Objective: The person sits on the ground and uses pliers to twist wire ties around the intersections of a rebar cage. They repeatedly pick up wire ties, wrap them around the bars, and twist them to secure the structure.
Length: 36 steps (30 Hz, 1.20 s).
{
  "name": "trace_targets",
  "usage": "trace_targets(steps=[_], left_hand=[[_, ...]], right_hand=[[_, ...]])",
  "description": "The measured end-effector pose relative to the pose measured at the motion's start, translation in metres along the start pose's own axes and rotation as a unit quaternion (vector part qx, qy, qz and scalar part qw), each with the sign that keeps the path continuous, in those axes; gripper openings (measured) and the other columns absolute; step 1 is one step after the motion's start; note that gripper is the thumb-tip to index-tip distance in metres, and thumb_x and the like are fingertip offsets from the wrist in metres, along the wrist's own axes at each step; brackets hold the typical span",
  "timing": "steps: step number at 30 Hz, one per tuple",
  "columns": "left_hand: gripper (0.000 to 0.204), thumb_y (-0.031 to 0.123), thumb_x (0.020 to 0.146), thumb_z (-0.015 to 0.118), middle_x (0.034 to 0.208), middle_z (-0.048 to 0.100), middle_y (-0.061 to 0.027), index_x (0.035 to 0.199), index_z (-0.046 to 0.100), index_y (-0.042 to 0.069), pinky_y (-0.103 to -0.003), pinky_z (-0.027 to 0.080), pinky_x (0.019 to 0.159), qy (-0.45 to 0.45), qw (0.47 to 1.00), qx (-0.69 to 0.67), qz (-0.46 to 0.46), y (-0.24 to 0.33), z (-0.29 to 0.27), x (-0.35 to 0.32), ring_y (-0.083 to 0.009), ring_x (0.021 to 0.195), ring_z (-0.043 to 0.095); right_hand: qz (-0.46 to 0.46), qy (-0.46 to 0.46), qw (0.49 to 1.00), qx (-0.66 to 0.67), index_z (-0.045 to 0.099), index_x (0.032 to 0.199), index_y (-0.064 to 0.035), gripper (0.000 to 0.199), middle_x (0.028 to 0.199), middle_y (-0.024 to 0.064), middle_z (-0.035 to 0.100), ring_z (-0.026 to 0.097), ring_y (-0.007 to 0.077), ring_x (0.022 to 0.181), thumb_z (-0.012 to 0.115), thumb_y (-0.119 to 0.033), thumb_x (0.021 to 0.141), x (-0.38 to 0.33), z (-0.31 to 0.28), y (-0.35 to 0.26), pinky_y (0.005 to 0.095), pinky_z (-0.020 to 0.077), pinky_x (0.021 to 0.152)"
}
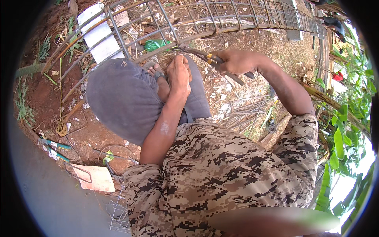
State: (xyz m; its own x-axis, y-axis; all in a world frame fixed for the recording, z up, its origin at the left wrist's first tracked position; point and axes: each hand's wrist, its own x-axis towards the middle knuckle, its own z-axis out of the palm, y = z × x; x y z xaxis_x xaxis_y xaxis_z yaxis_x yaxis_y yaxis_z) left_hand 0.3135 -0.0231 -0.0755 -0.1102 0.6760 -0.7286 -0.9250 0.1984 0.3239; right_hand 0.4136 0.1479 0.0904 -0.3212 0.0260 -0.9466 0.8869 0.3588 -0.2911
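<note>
A long cage of steel rebar (213,33), made of bars and square stirrups, runs across the far side. My right hand (241,62) is closed around the handles of a pair of pincers (213,59) with yellow and black grips. Their jaws reach left to a lower bar of the cage, where a stirrup crosses it. Just below that crossing, my left hand (179,76) is closed, fingertips near the jaws; anything it holds is too small to make out. My bent knee in grey trousers (118,96) lies beside my left forearm.
Under the cage are a white slab (98,35) and a green plastic bag (156,44). Teal-handled tools (58,145) and a pale board (92,177) lie at lower left. Loose steel rods (248,112) rest on the ground to the right, near leafy plants (339,138).
</note>
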Motion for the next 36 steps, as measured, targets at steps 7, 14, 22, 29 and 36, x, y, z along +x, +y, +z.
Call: trace_targets(steps=[7, 14, 22, 29, 36], left_hand=[[0.021, 0.029, 0.097, 0.052, 0.058, 0.038, 0.0067, 0.084, 0.051, 0.012, -0.024, 0.020, 0.036, 0.108, 0.992, 0.059, 0.041, 0.007, 0.029, -0.014, -0.0054, 0.041, 0.030], [0.033, 0.038, 0.099, 0.054, 0.059, 0.044, 0.0043, 0.078, 0.051, 0.012, -0.023, 0.029, 0.036, 0.092, 0.990, 0.101, 0.041, 0.017, 0.031, -0.026, -0.0063, 0.041, 0.037], [0.034, 0.041, 0.100, 0.053, 0.073, 0.051, -0.0019, 0.094, 0.050, 0.009, -0.038, 0.052, 0.068, -0.059, 0.993, -0.083, -0.059, 0.012, 0.048, -0.022, -0.0167, 0.064, 0.054], [0.032, 0.039, 0.102, 0.049, 0.063, 0.033, 0.0017, 0.085, 0.042, 0.012, -0.035, 0.039, 0.049, 0.151, 0.988, -0.029, -0.012, -0.002, 0.081, 0.002, -0.0122, 0.050, 0.037], [0.035, 0.043, 0.099, 0.055, 0.064, 0.031, 0.0027, 0.086, 0.046, 0.012, -0.036, 0.039, 0.049, 0.126, 0.989, 0.074, -0.034, 0.018, 0.086, -0.016, -0.0126, 0.050, 0.037]], right_hand=[[-0.009, 0.011, 0.998, -0.056, 0.046, 0.139, -0.0048, 0.046, 0.085, 0.0081, 0.063, 0.064, 0.0175, 0.074, 0.052, -0.027, 0.099, -0.002, -0.014, -0.012, 0.0377, 0.0525, 0.069], [-0.159, -0.110, 0.744, 0.640, 0.052, 0.122, 0.0040, 0.034, 0.086, 0.0025, 0.053, 0.053, 0.0109, 0.068, 0.056, -0.021, 0.099, 0.021, 0.088, 0.019, 0.0265, 0.0477, 0.057], [-0.240, -0.178, 0.580, 0.758, 0.056, 0.104, -0.0003, 0.045, 0.078, 0.0029, 0.057, 0.058, 0.0108, 0.060, 0.058, -0.045, 0.098, 0.059, 0.141, 0.033, 0.0255, 0.0456, 0.050], [-0.119, 0.289, 0.930, 0.194, 0.051, 0.127, 0.0101, 0.077, 0.101, 0.0275, 0.067, 0.069, 0.0386, 0.096, 0.062, -0.056, 0.090, -0.019, 0.119, 0.026, 0.0458, 0.0556, 0.083], [-0.119, 0.337, 0.933, 0.030, 0.054, 0.123, 0.0077, 0.051, 0.069, 0.0182, 0.067, 0.066, 0.0366, 0.053, 0.045, -0.037, 0.102, -0.036, 0.105, -0.008, 0.0468, 0.0540, 0.054]])
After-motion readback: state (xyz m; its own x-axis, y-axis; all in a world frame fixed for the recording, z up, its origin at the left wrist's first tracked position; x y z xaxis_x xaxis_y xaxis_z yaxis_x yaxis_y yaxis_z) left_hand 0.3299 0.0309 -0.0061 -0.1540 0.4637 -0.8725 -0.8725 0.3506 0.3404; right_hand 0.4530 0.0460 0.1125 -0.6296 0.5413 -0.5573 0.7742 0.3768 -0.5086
